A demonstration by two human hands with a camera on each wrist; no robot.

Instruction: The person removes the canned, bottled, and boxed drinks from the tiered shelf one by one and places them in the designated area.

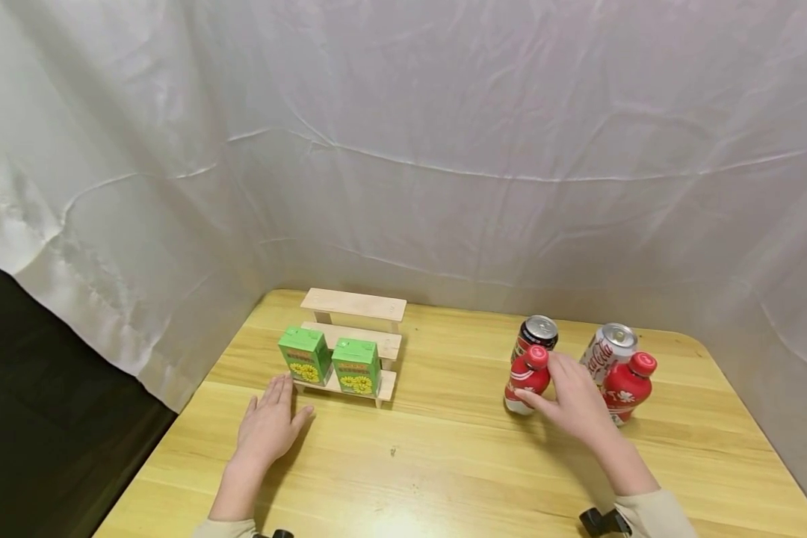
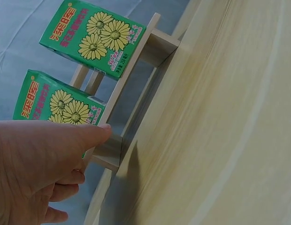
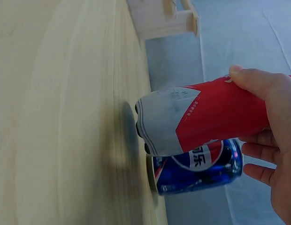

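Note:
My right hand (image 1: pixel 576 397) grips a small red bottle (image 1: pixel 526 382) with a red cap and a whitish base. In the right wrist view, the thumb lies along one side of this bottle (image 3: pixel 216 112), fingers on the other; whether its base touches the table I cannot tell. Behind it stands a dark blue cola can (image 3: pixel 197 171). At the left, my left hand (image 1: pixel 269 426) has its fingers extended, fingertips at the front left end of a stepped wooden rack (image 1: pixel 355 302). Two green drink cartons, a left carton (image 1: pixel 304 355) and a right carton (image 1: pixel 356 366), stand on its lowest step.
A silver Coca-Cola can (image 1: pixel 612 347) and a second red bottle (image 1: pixel 628 388) stand just right of my right hand. Pale cloth (image 1: pixel 444 149) hangs behind the wooden table (image 1: pixel 390 478) and at its sides. Dark cloth (image 1: pixel 47 396) is at the left.

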